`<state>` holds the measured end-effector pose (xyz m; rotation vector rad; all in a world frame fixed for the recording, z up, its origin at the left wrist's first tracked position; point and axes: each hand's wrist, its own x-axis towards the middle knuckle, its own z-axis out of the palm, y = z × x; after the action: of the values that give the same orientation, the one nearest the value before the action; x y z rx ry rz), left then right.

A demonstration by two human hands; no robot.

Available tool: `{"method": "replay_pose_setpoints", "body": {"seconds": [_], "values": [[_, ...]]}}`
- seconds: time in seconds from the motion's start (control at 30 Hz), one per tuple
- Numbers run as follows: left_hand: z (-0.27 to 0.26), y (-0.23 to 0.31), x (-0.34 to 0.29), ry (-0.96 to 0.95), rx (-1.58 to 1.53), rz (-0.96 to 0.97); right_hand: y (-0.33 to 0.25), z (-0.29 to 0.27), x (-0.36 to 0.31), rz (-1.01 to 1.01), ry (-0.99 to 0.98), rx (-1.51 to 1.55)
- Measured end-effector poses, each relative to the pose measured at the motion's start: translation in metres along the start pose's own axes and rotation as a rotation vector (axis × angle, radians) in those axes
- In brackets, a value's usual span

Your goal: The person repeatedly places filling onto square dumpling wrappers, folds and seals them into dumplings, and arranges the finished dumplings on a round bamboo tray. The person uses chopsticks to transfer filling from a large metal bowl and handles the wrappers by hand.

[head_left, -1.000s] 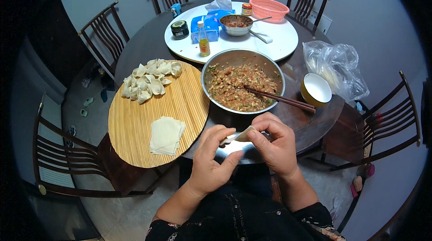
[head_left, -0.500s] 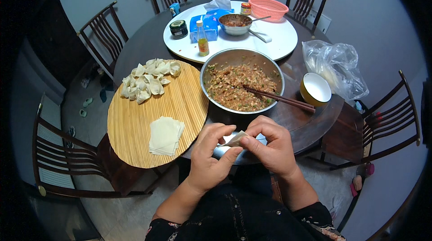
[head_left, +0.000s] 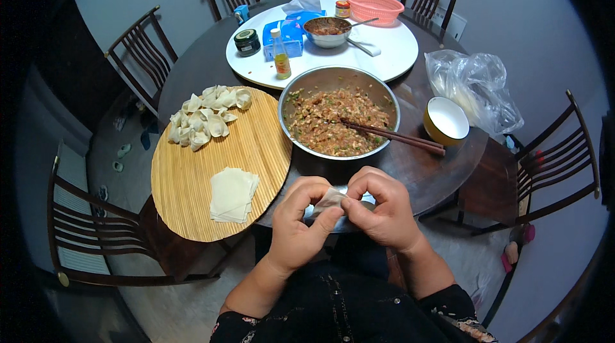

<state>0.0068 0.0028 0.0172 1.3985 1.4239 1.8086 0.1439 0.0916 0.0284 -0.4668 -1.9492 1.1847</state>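
Observation:
Between my two hands is a wonton [head_left: 330,200], its pale wrapper folded over. My left hand [head_left: 300,218] pinches one side of it with thumb and fingers, and my right hand [head_left: 382,210] pinches the other. Whatever filling lies inside is hidden. Just beyond my hands stands a large steel bowl [head_left: 286,130] of minced filling [head_left: 333,115], with a pair of dark chopsticks [head_left: 410,140] resting in it. To the left, a round bamboo board [head_left: 182,199] carries a stack of square wrappers [head_left: 233,194] and a cluster of folded wontons [head_left: 208,117].
A yellow bowl with a white inside [head_left: 447,120] and a clear plastic bag [head_left: 477,90] lie at the right. On the white turntable [head_left: 397,54] are a bottle [head_left: 280,58], a dark jar [head_left: 246,42], a small steel bowl [head_left: 327,38] and a pink basket [head_left: 375,8]. Chairs surround the table.
My fingers have drawn closer together on the wonton, and its wrapper is now more folded between them. The whole view has shifted slightly.

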Motion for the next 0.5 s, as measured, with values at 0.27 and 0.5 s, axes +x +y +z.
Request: {"method": "replay_pose_setpoints", "body": {"seconds": [0.27, 0.5], "values": [[-0.006, -0.003, -0.002, 0.015, -0.116, -0.041, -0.004, -0.005, -0.008, 0.051, 0.006, 0.063], [0.002, -0.006, -0.005, 0.045, -0.206, -0.069, 0.005, -0.007, -0.013, 0.089, 0.051, 0.107]]}}
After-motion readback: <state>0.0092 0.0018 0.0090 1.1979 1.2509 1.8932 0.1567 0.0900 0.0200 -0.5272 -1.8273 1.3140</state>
